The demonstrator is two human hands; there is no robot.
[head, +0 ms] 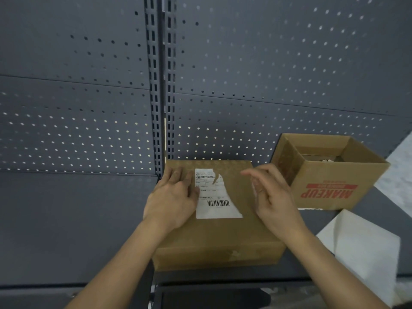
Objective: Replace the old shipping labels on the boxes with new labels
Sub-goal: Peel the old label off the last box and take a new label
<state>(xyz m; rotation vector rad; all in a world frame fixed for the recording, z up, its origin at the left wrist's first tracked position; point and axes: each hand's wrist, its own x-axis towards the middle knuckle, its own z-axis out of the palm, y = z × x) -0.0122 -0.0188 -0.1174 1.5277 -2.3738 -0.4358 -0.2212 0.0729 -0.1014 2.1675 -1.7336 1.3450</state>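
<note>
A closed brown cardboard box (pixel 214 239) stands on the dark shelf in the middle of the view. A white shipping label (pixel 214 205) with a barcode is stuck on its top; the label's right side is torn away along a ragged edge. My left hand (pixel 171 201) lies flat on the box top just left of the label, its fingertips at the label's left edge. My right hand (pixel 274 201) hovers over the box's right side, with fingers curled, and seems to pinch a pale torn label strip (pixel 256 191), which is blurred.
An open cardboard box (pixel 330 188) printed MAKEUP in red stands to the right, close to the closed box. A white sheet (pixel 365 248) lies at the lower right. A grey pegboard wall (pixel 89 108) rises behind the shelf, whose front edge (pixel 223 283) runs below the box.
</note>
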